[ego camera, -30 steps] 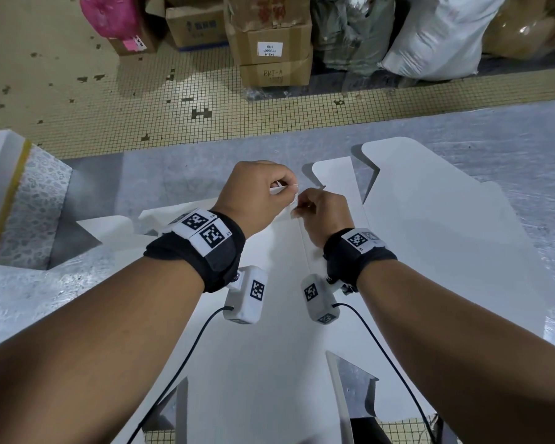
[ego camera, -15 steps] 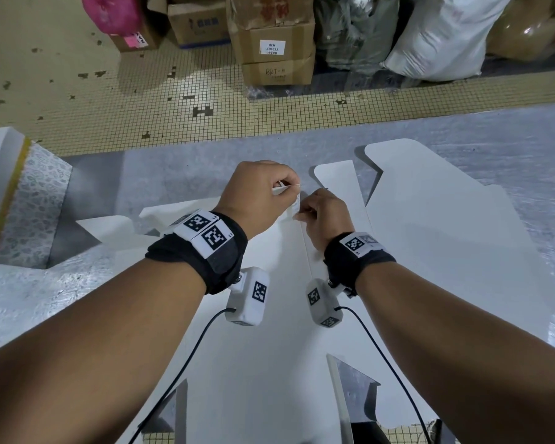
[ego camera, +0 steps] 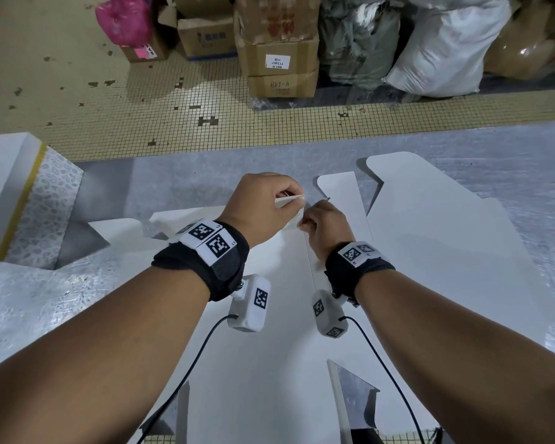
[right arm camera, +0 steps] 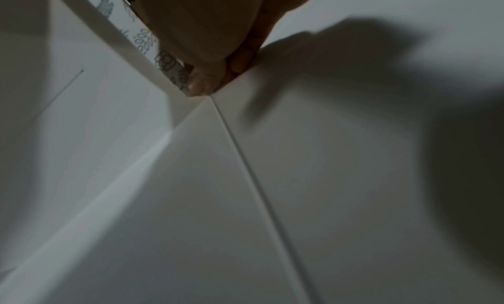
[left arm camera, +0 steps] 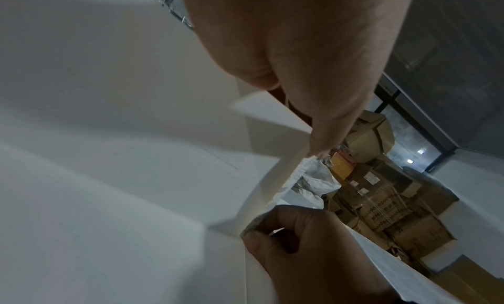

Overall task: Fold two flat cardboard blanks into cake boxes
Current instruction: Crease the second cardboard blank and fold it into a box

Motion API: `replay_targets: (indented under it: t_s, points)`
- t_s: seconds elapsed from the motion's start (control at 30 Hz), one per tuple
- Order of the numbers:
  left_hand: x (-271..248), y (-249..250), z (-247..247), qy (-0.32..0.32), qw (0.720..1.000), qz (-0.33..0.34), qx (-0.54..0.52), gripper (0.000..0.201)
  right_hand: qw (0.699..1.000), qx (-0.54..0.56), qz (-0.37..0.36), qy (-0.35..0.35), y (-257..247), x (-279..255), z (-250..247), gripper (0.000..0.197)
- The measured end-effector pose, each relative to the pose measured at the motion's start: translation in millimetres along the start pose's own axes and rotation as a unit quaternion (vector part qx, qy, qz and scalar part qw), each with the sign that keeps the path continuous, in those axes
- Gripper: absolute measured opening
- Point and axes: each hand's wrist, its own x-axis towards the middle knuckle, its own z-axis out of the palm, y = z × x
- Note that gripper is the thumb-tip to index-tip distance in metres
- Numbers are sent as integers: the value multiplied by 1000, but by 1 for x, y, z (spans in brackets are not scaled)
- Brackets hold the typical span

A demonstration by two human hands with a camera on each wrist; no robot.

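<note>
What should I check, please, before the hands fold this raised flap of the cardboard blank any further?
1. Left hand pinches the raised flap: ok.
2. Right hand pinches the flap's lower end by the crease: ok.
3. Cardboard blank lies spread on the table: ok.
4. Wrist-camera cables trail across the blank: not ok.
5. Flap seated in a slot: cannot tell.

Blank (ego camera: 269, 363) near edge cut off btm.
</note>
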Motion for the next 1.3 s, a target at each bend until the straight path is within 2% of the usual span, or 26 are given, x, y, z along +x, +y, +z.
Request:
replay_targets:
  t_s: [0.13, 0.2, 0.3, 0.4, 0.47, 0.53, 0.6, 0.67, 0.73, 0.8, 0.87, 0.97, 1.03, 1.2, 1.3]
  points:
    - [-14, -6, -25, 26, 999, -42, -22, 21, 1000, -12, 23, -17, -7, -3, -5, 11]
    - [-26, -19, -46, 53, 996, -72, 9, 14, 998, -14, 38, -51, -11, -6, -11, 12]
    - [-57, -42, -76, 126, 982, -132, 52, 8, 994, 18, 68, -88, -20, -16, -24, 35]
    - [-95, -64, -95, 216, 951, -220, 31, 13, 995, 57, 78, -32, -31, -30, -32, 31]
    - [-115, -77, -97, 225, 939, -258, -20, 16, 994, 78, 70, 28, -40, -39, -32, 32]
    - [-127, -88, -93, 204, 940, -263, -69, 22, 988, 113, 55, 85, -53, -44, -32, 45]
    - [-132, -92, -92, 196, 940, -265, -86, 26, 985, 109, 1, 134, -76, -42, -33, 52]
    - [-132, -95, -93, 212, 935, -264, -102, 26, 981, 59, -96, 161, -107, -36, -35, 46]
    - [-131, -95, -96, 220, 931, -267, -116, 23, 974, 3, -185, 133, -138, -27, -29, 38]
    - [-129, -97, -101, 216, 932, -267, -117, 18, 973, -33, -218, 63, -162, -17, -19, 33]
    - [-127, -98, -104, 204, 933, -272, -122, 17, 979, -55, -197, -17, -181, -7, -8, 30]
    - [-126, -99, -108, 190, 928, -286, -141, 16, 980, -78, -158, -95, -197, 3, 6, 27]
    - [-126, -101, -109, 184, 930, -281, -151, 14, 980, -85, -142, -114, -203, 7, 15, 26]
    - [-128, -109, -110, 168, 923, -280, -204, 11, 981, -78, -146, -99, -204, 11, 32, 21]
    - [-128, -112, -113, 135, 907, -291, -273, 14, 981, -73, -146, -102, -203, 11, 39, 21]
